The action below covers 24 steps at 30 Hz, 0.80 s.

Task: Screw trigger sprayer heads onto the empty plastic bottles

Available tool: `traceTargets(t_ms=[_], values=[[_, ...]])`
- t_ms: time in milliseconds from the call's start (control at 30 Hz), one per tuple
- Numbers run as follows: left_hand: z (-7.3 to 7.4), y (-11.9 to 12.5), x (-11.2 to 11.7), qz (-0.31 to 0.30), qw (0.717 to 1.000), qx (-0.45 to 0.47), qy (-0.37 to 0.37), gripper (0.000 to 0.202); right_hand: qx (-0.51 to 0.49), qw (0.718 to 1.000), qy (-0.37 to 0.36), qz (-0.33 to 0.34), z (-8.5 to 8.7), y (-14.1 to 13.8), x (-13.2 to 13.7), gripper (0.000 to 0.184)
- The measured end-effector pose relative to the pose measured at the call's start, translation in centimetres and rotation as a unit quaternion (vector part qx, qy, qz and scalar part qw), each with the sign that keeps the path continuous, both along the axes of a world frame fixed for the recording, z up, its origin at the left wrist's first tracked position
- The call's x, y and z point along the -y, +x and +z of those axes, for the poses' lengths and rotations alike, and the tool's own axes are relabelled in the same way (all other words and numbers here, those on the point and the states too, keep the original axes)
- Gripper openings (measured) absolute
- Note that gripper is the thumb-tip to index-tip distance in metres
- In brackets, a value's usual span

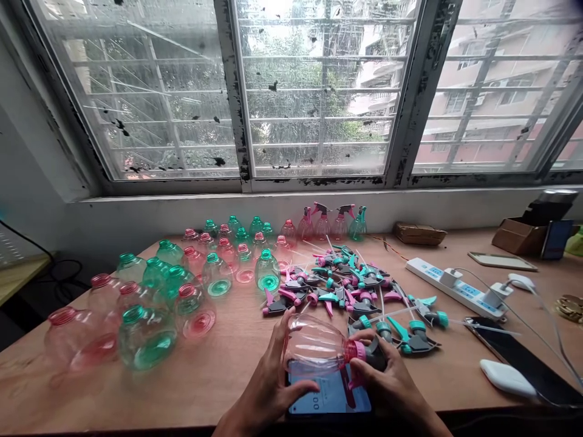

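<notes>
My left hand is wrapped round a clear pink spray bottle that lies on its side above a phone. At the bottle's pink neck my right hand grips a dark grey and pink trigger sprayer head. Just beyond my hands lies a pile of loose pink, teal and grey trigger heads. A crowd of empty pink and green bottles stands on the left half of the wooden table. Several assembled spray bottles stand at the back under the window.
A white power strip with plugs and cables lies on the right. Near it are a dark tablet, a white case, a phone, cardboard boxes and a brown packet. A barred window spans the back wall.
</notes>
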<state>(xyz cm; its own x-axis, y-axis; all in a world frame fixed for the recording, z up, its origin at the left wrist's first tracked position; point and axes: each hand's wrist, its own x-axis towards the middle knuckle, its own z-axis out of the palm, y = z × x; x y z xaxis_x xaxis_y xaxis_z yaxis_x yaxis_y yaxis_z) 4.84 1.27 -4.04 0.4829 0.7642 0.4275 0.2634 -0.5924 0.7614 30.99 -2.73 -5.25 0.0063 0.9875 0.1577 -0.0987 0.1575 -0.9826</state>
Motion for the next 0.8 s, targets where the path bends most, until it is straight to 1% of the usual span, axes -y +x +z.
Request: traceTargets(t_ms=[33,67,100,200,333,367,400,500,533,633,800], values=[[0.19,-0.03,0.10,-0.003,1.000,-0.003,-0.001,0.114,0.001,1.000,0.000,0.002,0.06,-0.04,0.04,0.032],[0.41,-0.04,0.18,-0.004,1.000,-0.004,-0.001,0.117,0.004,1.000,0.001,0.002,0.12,-0.08,0.08,0.032],[0.61,-0.05,0.23,-0.003,1.000,-0.003,-0.001,0.115,0.007,1.000,0.004,0.000,0.17,-0.12,0.12,0.032],[0.86,0.02,0.18,0.002,1.000,-0.002,-0.002,0.105,-0.008,1.000,-0.002,-0.005,0.24,-0.20,0.16,0.034],[0.42,0.08,0.05,0.002,1.000,-0.003,0.009,0.083,-0.047,0.999,-0.020,-0.008,0.27,-0.20,0.10,0.037],[0.35,0.08,0.06,-0.001,1.000,-0.001,0.007,0.081,-0.047,0.999,-0.020,-0.008,0.31,-0.20,0.09,0.037],[0.35,0.08,0.11,-0.006,1.000,0.002,0.002,0.086,-0.046,0.999,-0.020,-0.003,0.36,-0.22,0.10,0.036],[0.76,0.10,0.26,-0.019,0.999,0.025,-0.018,0.114,-0.045,0.999,-0.019,0.013,0.57,-0.29,0.18,0.035],[0.95,0.11,0.29,-0.017,0.999,0.028,-0.023,0.115,-0.045,0.999,-0.018,0.015,0.62,-0.30,0.20,0.034],[1.17,0.17,0.25,-0.001,1.000,0.006,-0.016,0.102,-0.039,0.999,-0.013,0.014,0.64,-0.24,0.21,0.033],[0.53,0.19,0.22,0.016,1.000,-0.003,0.012,0.076,-0.030,0.999,-0.016,0.006,0.59,-0.17,0.17,0.034]])
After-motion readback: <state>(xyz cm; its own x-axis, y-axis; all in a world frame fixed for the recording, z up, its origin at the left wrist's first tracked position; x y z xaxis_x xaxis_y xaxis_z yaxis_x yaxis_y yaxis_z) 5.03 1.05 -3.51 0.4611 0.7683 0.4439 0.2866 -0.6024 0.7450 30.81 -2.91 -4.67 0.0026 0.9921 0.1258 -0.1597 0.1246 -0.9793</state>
